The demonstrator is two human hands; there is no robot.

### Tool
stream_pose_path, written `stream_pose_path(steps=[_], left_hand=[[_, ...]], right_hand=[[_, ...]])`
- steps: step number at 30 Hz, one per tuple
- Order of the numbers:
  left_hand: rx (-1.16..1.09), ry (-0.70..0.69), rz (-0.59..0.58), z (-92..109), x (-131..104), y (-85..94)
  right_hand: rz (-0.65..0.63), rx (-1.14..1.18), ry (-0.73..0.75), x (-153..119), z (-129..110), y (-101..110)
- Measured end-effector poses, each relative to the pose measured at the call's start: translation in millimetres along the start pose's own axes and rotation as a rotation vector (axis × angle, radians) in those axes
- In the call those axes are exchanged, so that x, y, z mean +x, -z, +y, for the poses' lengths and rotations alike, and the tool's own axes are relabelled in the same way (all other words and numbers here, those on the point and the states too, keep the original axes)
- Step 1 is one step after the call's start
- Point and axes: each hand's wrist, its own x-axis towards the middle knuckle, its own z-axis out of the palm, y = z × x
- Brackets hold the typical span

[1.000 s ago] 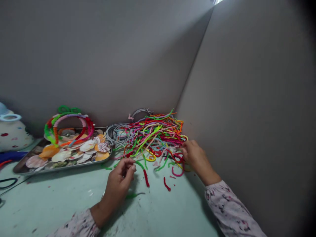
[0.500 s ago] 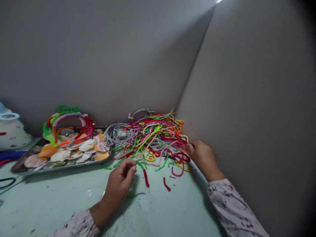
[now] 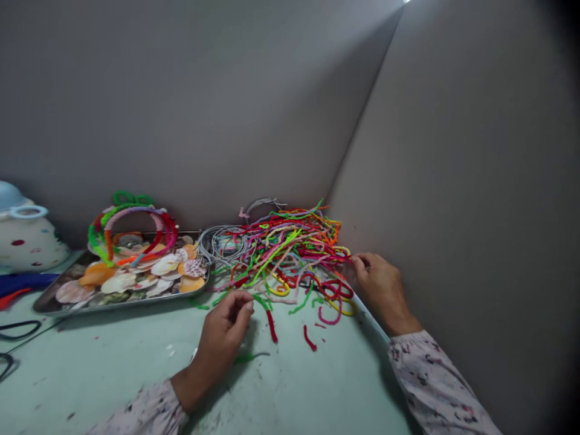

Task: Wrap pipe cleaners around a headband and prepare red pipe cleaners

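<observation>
Fuzzy pipe cleaners (image 3: 294, 241) in many colours lie in a tangled heap in the corner. My right hand (image 3: 380, 290) is at the heap's right edge, thumb and finger pinched on the end of a red pipe cleaner whose other part lies among the rest. Nearer the front, my left hand (image 3: 226, 332) has its fingertips closed on a green and red pipe cleaner (image 3: 270, 323), the red end pointing down toward the table. Part of that piece is hidden by the fingers. A short red piece (image 3: 310, 338) and a green scrap (image 3: 244, 358) lie close by.
A metal tray (image 3: 131, 307) of seashells stands on the left, with wrapped headbands (image 3: 136, 211) on top. Coiled grey wire (image 3: 222, 248) sits beside it. Scissors (image 3: 18, 329), a blue-and-red tool (image 3: 27, 282) and a spotted jar (image 3: 27, 241) are at far left. Grey walls enclose the corner.
The view has shifted slightly left, so everything appears a little farther right. My right hand has drawn slightly away from the heap, still pinching the red pipe cleaner. My left hand keeps its hold.
</observation>
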Motion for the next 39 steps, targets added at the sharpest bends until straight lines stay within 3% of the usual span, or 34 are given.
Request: stream_pose_path(steps=[9, 15, 19, 24, 32, 35, 39], left_hand=[[-0.047, -0.031, 0.227, 5.1, 13.5, 12.1], [-0.013, -0.082, 0.325, -1.6, 22.8, 16.3], [0.004, -0.082, 0.356, -4.5, 26.5, 19.3], [0.01, -0.078, 0.352, -9.5, 27.1, 21.1], [0.029, -0.075, 0.312, -16.1, 26.3, 18.9], [0.046, -0.081, 0.311, -15.7, 25.8, 18.9], [0.065, -0.08, 0.298, -14.1, 25.0, 18.5]], right_hand=[[-0.06, -0.009, 0.024, -2.1, 4.1, -3.0], [0.095, 0.054, 0.145, -7.7, -17.3, -3.2], [-0.119, 0.207, 0.291, -14.3, -45.7, -21.5], [-0.402, 0.247, 0.358, -17.8, -79.0, -52.6], [-0.46, 0.358, 0.464, -8.0, -93.6, -87.2], [-0.346, 0.499, 0.368, 3.4, -87.3, -95.2], [-0.281, 0.704, 0.105, 19.6, -74.8, -94.4]])
